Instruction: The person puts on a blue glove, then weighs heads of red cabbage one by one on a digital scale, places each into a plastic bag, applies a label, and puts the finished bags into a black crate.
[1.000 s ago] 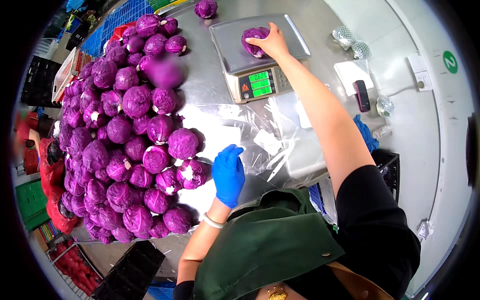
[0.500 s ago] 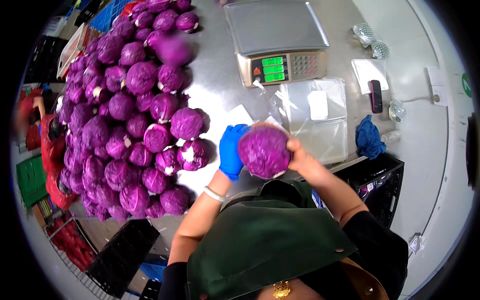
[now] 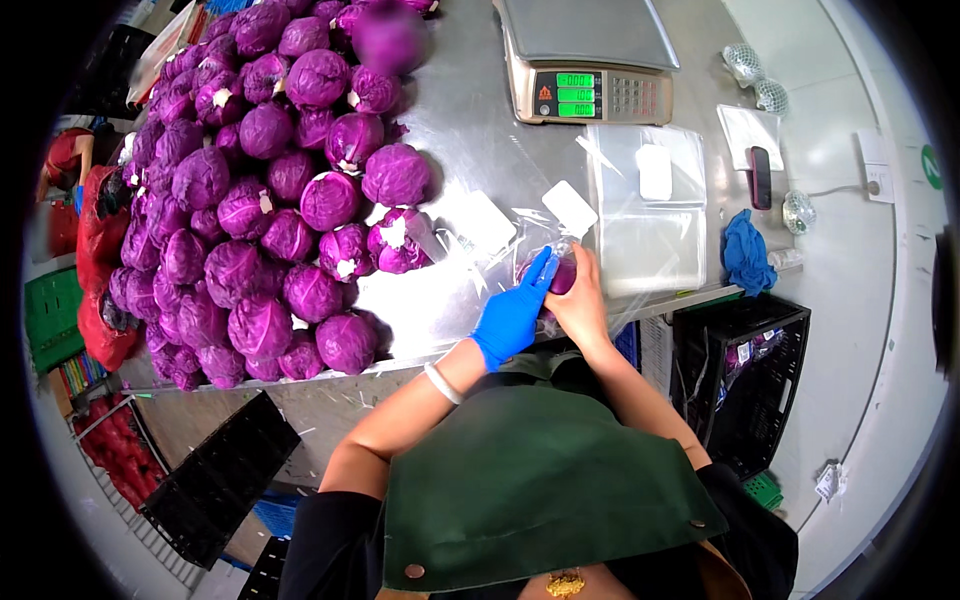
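Note:
A purple cabbage [image 3: 564,277] sits low at the table's front edge between my two hands, mostly hidden by them. My left hand [image 3: 512,315], in a blue glove, lies along its left side with the fingers pressed together. On the right, my bare right hand [image 3: 581,300] curls round it. Clear plastic film [image 3: 535,232] shows just beyond the cabbage and seems to lie over it; how far round it goes I cannot tell. Two white slips are close by, one white slip [image 3: 570,208] past my fingertips and another white slip [image 3: 487,222] to the left.
A large heap of purple cabbages [image 3: 262,215] covers the table's left side. At the back stands a scale [image 3: 590,95] with a lit display. Clear bags [image 3: 650,255] lie to the right, then a phone [image 3: 760,178] and a crumpled blue glove [image 3: 747,252]. Below is a black crate [image 3: 742,370].
The cabbage, held up before, has come down to the table edge and slightly right, and the clear film now shows at it. Both hands have moved with it.

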`<state>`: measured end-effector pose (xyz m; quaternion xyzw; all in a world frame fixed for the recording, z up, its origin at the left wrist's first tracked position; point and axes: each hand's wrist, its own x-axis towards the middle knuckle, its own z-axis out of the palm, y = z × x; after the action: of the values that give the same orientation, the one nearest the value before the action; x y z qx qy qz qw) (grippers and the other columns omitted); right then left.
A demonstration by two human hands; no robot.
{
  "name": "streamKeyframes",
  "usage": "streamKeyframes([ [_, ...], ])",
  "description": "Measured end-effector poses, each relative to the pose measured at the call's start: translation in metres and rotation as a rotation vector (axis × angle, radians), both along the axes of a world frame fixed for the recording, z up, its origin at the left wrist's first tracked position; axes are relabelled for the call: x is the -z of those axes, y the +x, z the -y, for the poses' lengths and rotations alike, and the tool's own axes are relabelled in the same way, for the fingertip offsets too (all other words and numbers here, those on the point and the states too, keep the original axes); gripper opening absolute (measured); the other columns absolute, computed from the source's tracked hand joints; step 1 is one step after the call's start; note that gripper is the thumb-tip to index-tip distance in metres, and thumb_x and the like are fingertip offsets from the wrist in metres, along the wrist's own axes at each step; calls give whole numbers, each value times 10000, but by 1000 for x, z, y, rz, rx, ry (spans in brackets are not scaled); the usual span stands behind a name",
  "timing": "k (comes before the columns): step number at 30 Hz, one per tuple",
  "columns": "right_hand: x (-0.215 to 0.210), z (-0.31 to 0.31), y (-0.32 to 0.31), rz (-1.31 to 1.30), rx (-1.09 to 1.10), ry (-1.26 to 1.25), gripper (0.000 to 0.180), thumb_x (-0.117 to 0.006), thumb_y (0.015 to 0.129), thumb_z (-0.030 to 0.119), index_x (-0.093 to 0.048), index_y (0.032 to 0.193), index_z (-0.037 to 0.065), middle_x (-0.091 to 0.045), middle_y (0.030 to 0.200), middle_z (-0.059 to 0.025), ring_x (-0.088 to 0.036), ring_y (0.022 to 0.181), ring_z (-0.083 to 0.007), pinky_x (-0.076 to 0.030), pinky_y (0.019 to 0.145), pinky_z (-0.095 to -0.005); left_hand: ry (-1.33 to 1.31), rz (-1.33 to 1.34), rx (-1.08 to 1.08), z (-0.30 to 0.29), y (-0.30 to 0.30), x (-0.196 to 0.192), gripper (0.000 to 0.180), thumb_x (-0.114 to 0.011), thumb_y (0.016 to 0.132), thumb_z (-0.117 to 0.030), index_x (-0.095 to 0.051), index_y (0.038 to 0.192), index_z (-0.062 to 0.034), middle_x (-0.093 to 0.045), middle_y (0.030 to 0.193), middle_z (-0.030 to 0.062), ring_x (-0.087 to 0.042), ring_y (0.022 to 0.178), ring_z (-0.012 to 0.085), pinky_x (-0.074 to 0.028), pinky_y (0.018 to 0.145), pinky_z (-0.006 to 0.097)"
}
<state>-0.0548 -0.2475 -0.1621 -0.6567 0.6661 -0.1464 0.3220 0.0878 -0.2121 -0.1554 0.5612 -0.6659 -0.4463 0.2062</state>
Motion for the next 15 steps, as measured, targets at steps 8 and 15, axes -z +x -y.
streamKeyframes([
  [8,36,-8,0,41,-128,59,882,-815,661,205,-344,1378,-4,-452,1301,-228,-511,1173,-352,-456,948,-395,-136,237,-6,-17,20,6,899,-573,737,50,-164,1501,-193,-306,1497,109,-645,810,383,-536,651,431],
  [15,4,40,21,-24,-86,-15,188,-595,835,220,-628,847,35,-649,759,-190,-633,753,-380,-490,656,-459,-425,132,-257,-13,32,-34,795,-388,658,165,-513,1341,-222,-539,1336,96,-649,1003,290,-542,791,333],
])
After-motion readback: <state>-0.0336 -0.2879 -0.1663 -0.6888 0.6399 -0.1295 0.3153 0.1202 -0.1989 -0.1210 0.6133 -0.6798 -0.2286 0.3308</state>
